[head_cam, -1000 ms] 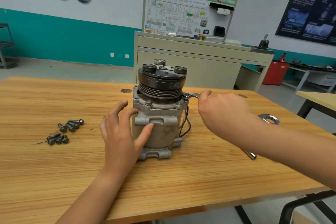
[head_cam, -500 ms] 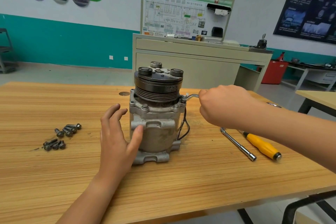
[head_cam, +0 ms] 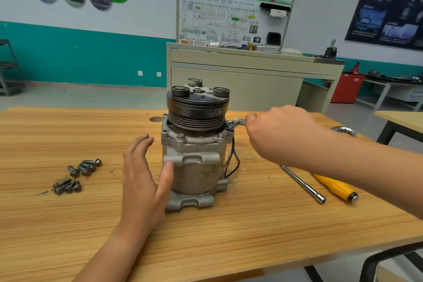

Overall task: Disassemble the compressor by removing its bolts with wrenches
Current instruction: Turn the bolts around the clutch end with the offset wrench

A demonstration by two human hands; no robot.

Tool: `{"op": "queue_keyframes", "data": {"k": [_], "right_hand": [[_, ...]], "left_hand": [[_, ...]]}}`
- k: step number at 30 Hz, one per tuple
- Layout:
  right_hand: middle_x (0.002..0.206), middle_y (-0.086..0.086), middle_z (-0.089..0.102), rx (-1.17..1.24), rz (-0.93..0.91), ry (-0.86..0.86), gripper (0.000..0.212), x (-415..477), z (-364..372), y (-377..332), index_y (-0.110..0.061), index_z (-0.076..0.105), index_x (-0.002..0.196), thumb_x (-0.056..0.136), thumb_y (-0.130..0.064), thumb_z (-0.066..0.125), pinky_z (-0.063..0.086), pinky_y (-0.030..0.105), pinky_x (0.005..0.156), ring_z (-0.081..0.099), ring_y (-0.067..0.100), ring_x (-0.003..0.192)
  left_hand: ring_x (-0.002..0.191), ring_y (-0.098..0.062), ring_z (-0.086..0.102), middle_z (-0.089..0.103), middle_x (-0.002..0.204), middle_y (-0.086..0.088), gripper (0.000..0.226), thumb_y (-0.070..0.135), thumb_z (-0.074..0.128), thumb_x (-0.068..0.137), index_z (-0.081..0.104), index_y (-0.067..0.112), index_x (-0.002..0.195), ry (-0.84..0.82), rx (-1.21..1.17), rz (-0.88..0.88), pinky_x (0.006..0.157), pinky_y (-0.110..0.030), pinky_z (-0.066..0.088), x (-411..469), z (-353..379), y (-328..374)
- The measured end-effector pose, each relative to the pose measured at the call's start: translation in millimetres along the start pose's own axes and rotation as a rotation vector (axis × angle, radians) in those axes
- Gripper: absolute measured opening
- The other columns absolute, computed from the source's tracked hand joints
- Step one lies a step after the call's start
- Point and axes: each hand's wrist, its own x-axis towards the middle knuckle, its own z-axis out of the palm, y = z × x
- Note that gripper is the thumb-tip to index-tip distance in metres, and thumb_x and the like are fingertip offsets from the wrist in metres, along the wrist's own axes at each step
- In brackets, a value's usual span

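A grey metal compressor with a black pulley on top stands upright on the wooden table. My left hand braces its left side, thumb pressed on the housing, fingers straight. My right hand grips a small silver wrench whose ring end sits on a bolt at the compressor's upper right flange. Most of the wrench handle is hidden in my fist. Two more flange bolts show at the front of the flange.
Several loose bolts lie on the table to the left. A socket extension bar and a yellow-handled screwdriver lie to the right. The ring end of a larger wrench peeks out behind my right arm. A beige cabinet stands behind the table.
My right hand swung the wrench on the flange bolt and my forearm lifted, uncovering the extension bar and screwdriver. The left hand slid slightly on the housing. The view drew closer.
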Motion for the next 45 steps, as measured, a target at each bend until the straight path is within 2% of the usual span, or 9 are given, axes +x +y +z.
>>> {"op": "queue_keyframes", "data": {"k": [3,12,17,22,25,28,34,40,45], "right_hand": [[0.059,-0.003,0.029,0.019,0.025,-0.019,0.014,3,3,2,-0.014,0.048,0.104,0.096,-0.015,0.036,0.026,0.023,0.039,0.026,0.012,0.046],[0.061,-0.002,0.034,0.091,0.083,-0.053,0.006,7,7,3,-0.017,0.036,0.09,0.095,-0.014,0.037,0.03,0.023,0.041,0.032,0.011,0.049],[0.06,-0.001,0.035,0.045,0.064,-0.022,0.02,11,4,9,-0.014,0.053,0.105,0.095,-0.016,0.036,0.03,0.022,0.042,0.032,0.013,0.049],[0.064,0.0,0.041,0.107,0.028,0.001,0.031,13,3,14,-0.017,0.055,0.116,0.093,-0.021,0.034,0.031,0.021,0.044,0.038,0.014,0.052],[0.079,0.003,0.054,0.223,0.031,-0.036,0.036,16,4,22,-0.017,0.055,0.12,0.093,-0.023,0.033,0.042,0.025,0.057,0.053,0.02,0.07],[0.068,-0.002,0.044,0.273,0.028,-0.061,0.036,15,7,23,-0.017,0.053,0.123,0.095,-0.023,0.032,0.04,0.025,0.056,0.048,0.017,0.065],[0.064,-0.003,0.037,0.214,0.015,-0.003,0.034,11,14,16,-0.019,0.047,0.126,0.096,-0.022,0.031,0.03,0.021,0.045,0.035,0.009,0.054],[0.061,-0.003,0.036,0.177,0.008,0.034,0.034,10,21,17,-0.018,0.043,0.127,0.095,-0.022,0.033,0.025,0.022,0.043,0.033,0.01,0.051],[0.063,-0.003,0.038,0.037,0.05,0.149,0.04,27,42,25,-0.019,0.041,0.129,0.091,-0.005,0.042,0.025,0.024,0.043,0.034,0.012,0.048]], "left_hand": [[0.12,-0.009,0.035,0.041,0.13,-0.016,0.057,0.036,0.04,0.086,0.04,-0.002,0.129,0.003,-0.018,-0.022,0.102,-0.004,0.02,1,-1,-1],[0.12,-0.018,0.038,0.039,0.127,-0.008,0.059,0.039,0.038,0.086,0.04,-0.001,0.13,0.023,-0.039,-0.041,0.1,-0.006,0.022,0,-2,-1],[0.119,-0.019,0.039,0.038,0.127,-0.003,0.059,0.04,0.038,0.087,0.04,0.0,0.13,0.023,-0.043,-0.042,0.101,-0.021,0.028,0,-2,-1],[0.119,-0.017,0.039,0.036,0.126,0.001,0.058,0.039,0.039,0.087,0.04,0.001,0.13,0.024,-0.043,-0.05,0.099,-0.013,0.026,0,-2,-2],[0.119,-0.017,0.04,0.036,0.126,0.001,0.058,0.04,0.038,0.086,0.041,0.002,0.13,0.019,-0.043,-0.057,0.099,-0.011,0.024,0,-2,-2],[0.12,-0.014,0.039,0.036,0.127,0.002,0.059,0.043,0.038,0.086,0.042,0.004,0.13,0.012,-0.05,-0.074,0.098,-0.006,0.024,0,-3,-2],[0.121,-0.014,0.039,0.041,0.132,-0.008,0.058,0.042,0.038,0.085,0.044,0.004,0.129,-0.014,-0.032,-0.069,0.1,-0.033,0.03,-1,-3,-1],[0.121,-0.018,0.04,0.041,0.131,-0.008,0.057,0.042,0.038,0.085,0.045,0.005,0.128,-0.024,-0.038,-0.07,0.1,-0.038,0.033,-1,-3,0],[0.12,-0.027,0.044,0.04,0.131,-0.007,0.057,0.042,0.038,0.086,0.045,0.004,0.128,-0.032,-0.033,-0.073,0.1,-0.047,0.037,0,-3,-2]]}}
